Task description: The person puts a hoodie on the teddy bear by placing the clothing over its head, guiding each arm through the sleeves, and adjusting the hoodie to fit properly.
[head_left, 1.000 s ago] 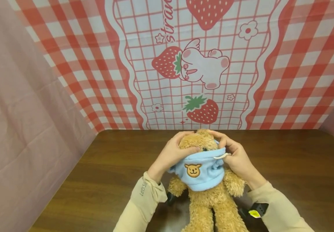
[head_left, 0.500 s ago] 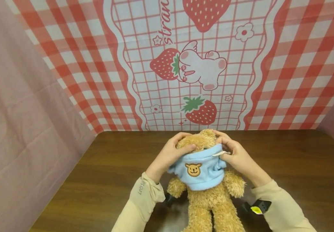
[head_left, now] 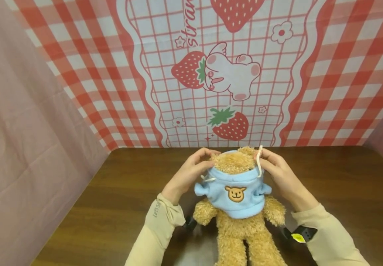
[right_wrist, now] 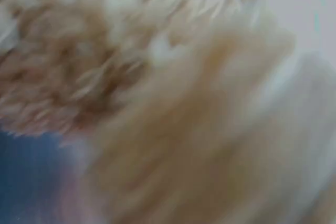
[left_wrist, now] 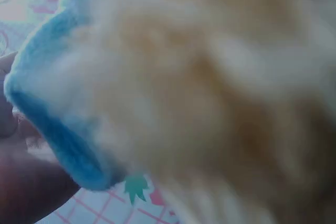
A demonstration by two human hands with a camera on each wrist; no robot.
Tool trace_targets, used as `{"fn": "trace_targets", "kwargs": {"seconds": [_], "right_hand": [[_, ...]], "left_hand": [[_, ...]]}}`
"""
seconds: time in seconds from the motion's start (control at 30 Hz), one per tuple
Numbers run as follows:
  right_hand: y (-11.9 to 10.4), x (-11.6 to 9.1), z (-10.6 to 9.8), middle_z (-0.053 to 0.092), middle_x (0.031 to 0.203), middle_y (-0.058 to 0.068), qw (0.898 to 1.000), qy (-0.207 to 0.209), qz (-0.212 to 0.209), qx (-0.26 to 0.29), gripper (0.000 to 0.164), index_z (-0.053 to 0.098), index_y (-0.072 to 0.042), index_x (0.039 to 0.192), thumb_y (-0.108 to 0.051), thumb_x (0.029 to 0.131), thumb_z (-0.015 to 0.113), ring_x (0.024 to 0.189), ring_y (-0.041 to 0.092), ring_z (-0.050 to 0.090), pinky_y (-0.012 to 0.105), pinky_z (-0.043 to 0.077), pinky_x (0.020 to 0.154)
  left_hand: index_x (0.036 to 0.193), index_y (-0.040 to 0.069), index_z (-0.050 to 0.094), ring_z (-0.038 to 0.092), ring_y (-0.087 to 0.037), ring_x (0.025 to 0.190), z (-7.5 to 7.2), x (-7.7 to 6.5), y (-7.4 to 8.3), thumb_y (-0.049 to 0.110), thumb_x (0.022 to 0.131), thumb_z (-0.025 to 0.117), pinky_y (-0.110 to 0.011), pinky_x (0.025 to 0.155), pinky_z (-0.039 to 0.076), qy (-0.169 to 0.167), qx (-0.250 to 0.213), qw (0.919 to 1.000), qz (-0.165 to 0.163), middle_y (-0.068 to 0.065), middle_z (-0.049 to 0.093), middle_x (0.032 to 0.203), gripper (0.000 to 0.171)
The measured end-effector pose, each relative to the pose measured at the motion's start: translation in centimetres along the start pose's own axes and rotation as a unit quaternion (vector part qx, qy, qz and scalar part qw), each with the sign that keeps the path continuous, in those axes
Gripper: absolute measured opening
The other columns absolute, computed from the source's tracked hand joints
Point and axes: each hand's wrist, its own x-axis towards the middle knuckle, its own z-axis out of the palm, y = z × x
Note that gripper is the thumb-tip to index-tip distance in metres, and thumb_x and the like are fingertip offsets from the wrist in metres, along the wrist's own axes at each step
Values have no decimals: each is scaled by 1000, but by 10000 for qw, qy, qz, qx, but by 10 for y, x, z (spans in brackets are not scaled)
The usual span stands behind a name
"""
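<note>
A brown teddy bear is on the wooden table, its legs toward the near edge. A small light-blue hoodie with a bear-face patch is around its upper body and covers the lower face. My left hand pinches the garment's neck edge beside the bear's head, a short white cord below it. In the left wrist view, fingers meet the blue cloth. On the other side my right hand pinches the edge near a longer white cord. Blurred fur fills most of the right wrist view.
The brown table meets a red-and-white strawberry-print cloth behind the bear. A pink curtain hangs at the left. Black wrist-worn devices sit near both sleeves.
My left hand has shifted off the bear's face to the side of its head. The hoodie's neck has been spread and straightened, its patch moving right. The right cord now stands up.
</note>
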Motion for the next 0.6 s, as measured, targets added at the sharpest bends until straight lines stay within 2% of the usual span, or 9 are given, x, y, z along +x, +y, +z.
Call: {"fn": "trace_targets", "kwargs": {"seconds": [0.03, 0.07, 0.13, 0.23, 0.33, 0.5, 0.57, 0.6], "right_hand": [[-2, 0, 2, 51, 87, -3, 9998, 127, 91, -152, 6, 50, -8, 94, -10, 94, 44, 78, 8, 46, 23, 39, 67], [-17, -2, 10, 51, 87, -5, 9968, 360, 342, -623, 3, 48, -9, 95, -9, 93, 46, 77, 7, 46, 22, 38, 65], [-21, -3, 12, 53, 97, -3, 9916, 428, 641, -1043, 16, 44, -9, 106, -9, 92, 50, 83, 4, 47, 20, 40, 68], [-26, -3, 12, 49, 113, 6, 9815, 121, 1010, -1619, 37, 36, -7, 120, -13, 90, 55, 89, 5, 50, 22, 43, 72], [-30, -2, 10, 44, 120, 13, 9743, -352, 1210, -1868, 52, 31, -7, 129, -16, 87, 61, 93, 9, 52, 26, 46, 75], [-35, -3, 5, 50, 115, 12, 9634, -888, 1306, -2165, 58, 35, -14, 132, -21, 83, 66, 92, 16, 56, 30, 49, 74], [-39, -3, 5, 52, 113, 11, 9561, -958, 1160, -2513, 57, 39, -14, 129, -23, 81, 68, 91, 18, 56, 32, 48, 72], [-41, -3, 6, 53, 111, 9, 9493, -937, 1057, -2810, 56, 42, -14, 127, -25, 79, 70, 91, 18, 54, 33, 47, 72]], "left_hand": [[103, 4, 50, 53, -10, 94, 1, 0, 2, 13, 90, 51, -24, 74, 42, -32, 214, 9997, 77, -14, 50, 126, 16], [107, 3, 52, 53, -10, 92, 2, 0, 3, 13, 91, 51, -25, 74, 42, -60, 384, 9991, 139, -14, 52, 123, 19], [114, 3, 53, 54, -11, 92, 4, 0, 4, 13, 92, 51, -26, 74, 43, -172, 592, 9978, 232, -13, 53, 120, 24], [120, 4, 53, 55, -11, 89, 8, -1, 5, 11, 92, 51, -25, 72, 44, -227, 676, 9972, 204, -13, 54, 116, 28], [117, 3, 52, 57, -11, 91, 12, -1, 5, 8, 91, 53, -24, 72, 45, -56, 482, 9988, 68, -13, 54, 117, 27], [102, 1, 46, 58, -14, 102, 23, 1, 7, 8, 86, 60, -24, 80, 47, 239, 143, 9996, -5, -13, 53, 119, 22], [98, 1, 46, 58, -16, 104, 27, 0, 8, 8, 86, 61, -26, 84, 46, 248, 252, 9993, 105, -12, 54, 120, 20], [96, 1, 47, 57, -17, 105, 28, 0, 9, 8, 86, 61, -27, 86, 45, 234, 299, 9991, 176, -12, 54, 120, 19]]}}
